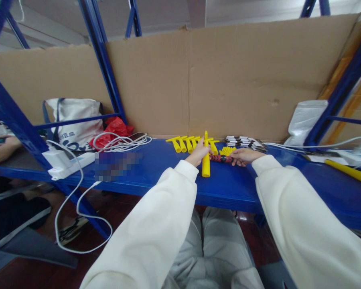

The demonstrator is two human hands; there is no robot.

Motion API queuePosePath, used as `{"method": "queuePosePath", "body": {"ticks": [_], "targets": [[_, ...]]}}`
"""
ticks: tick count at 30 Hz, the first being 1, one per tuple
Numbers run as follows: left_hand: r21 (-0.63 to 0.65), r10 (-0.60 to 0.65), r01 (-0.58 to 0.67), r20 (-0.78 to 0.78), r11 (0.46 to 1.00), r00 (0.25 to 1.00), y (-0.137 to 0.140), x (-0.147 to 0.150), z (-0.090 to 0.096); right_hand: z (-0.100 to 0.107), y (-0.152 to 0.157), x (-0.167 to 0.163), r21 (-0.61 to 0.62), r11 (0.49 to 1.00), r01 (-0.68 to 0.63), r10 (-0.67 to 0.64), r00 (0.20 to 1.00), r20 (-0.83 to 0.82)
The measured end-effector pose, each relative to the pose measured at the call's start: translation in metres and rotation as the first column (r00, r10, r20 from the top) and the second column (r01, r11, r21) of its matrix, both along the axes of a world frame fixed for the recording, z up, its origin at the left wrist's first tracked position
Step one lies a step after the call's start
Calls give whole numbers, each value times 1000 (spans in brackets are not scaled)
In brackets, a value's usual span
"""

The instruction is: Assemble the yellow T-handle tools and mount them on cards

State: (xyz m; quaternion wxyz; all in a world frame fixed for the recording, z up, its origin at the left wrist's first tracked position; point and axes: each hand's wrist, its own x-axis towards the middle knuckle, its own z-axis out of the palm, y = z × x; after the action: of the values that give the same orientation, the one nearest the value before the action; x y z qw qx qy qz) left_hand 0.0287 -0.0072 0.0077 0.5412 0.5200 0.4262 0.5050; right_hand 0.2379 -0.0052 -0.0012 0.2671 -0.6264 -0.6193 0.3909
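Observation:
My left hand (198, 153) is closed around a yellow plastic tube (205, 158) that stands nearly upright on the blue shelf (168, 172). My right hand (242, 155) grips a red-and-black handled tool (221, 158) lying flat, its tip pointing at the tube. Behind the hands lies a row of several yellow T-shaped pieces (185, 142), and a small pile of yellow parts (227, 150) sits beside them.
Cardboard sheets (228, 80) wall off the back. A white power strip (69, 164) with cables, a red bag (112, 130) and a white tote (75, 120) lie left. Stacked cards (243, 142), a yellow rod (349, 172) and a white bag (307, 118) sit right. Another person's hand (0, 142) is at far left.

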Motion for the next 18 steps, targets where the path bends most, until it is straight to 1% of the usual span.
{"method": "queuePosePath", "body": {"ticks": [2,3,5,6,7,9,11,13,15,18], "targets": [[75,25,-20,-61,997,998,3,0,-4,3,3,8,123,986,110,-131,975,177],[108,34,-23,-98,994,995,4,-1,-5,5,5,13,207,965,162,-216,938,273],[168,52,-21,-179,986,983,7,-3,-8,7,7,26,328,917,227,-345,865,365],[195,59,-17,-210,981,976,7,-4,-9,7,8,32,405,878,255,-425,803,417],[217,63,-11,-234,976,970,8,-4,-9,7,8,38,448,849,280,-487,744,457],[243,60,8,-270,970,961,8,-5,-10,4,8,45,467,828,310,-544,648,533],[252,50,34,-321,967,946,7,-5,-10,-1,6,46,427,847,315,-526,606,597],[271,43,65,-373,960,927,6,-4,-10,-4,5,44,388,879,278,-475,599,645],[318,43,94,-399,943,916,6,-4,-10,-7,6,40,355,906,231,-420,599,682],[381,60,120,-427,917,902,7,-3,-11,-9,7,37,328,924,199,-381,584,717]]}}
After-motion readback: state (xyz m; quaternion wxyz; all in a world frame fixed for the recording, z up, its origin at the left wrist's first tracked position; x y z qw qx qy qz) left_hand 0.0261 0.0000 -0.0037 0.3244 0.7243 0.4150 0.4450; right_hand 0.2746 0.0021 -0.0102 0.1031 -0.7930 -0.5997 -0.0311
